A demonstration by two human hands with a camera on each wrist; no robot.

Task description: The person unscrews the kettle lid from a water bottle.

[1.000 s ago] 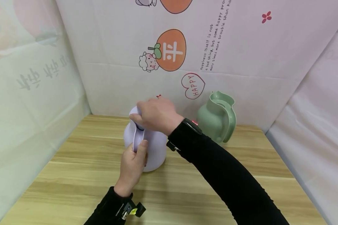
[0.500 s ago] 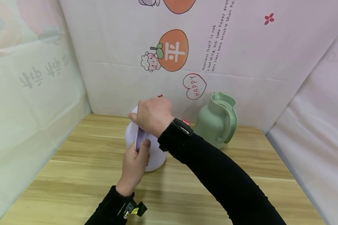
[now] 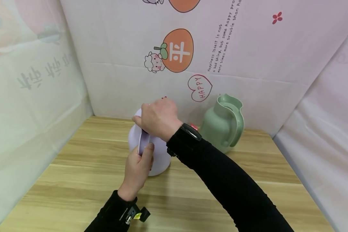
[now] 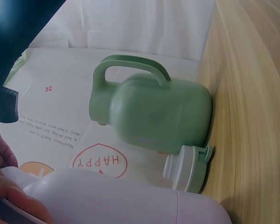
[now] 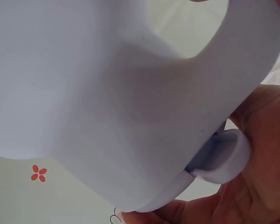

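A lavender thermos jug [image 3: 161, 158] stands upright on the table. My left hand [image 3: 137, 170] grips its handle [image 3: 144, 144], the thumb lying along the top of it. Over the jug's mouth, my right hand [image 3: 159, 117] holds the lid, which it mostly hides in the head view. From the right wrist, a tab-like part of the lavender lid [image 5: 228, 161] shows at the rim, with curled fingers about it. To the right is a green thermos jug [image 3: 218, 127], its handle toward the right and its mouth uncovered.
A green and white lid [image 4: 186, 169] rests on the wooden table [image 3: 75, 180] between the two jugs, hidden from the head view by my right arm. Printed white cloth [image 3: 119, 87] rises behind the table and along both sides.
My right hand has twisted over the lavender jug's top, its wrist shifting left and covering more of the lid. The left hand keeps its grip on the handle. The green jug stays put.
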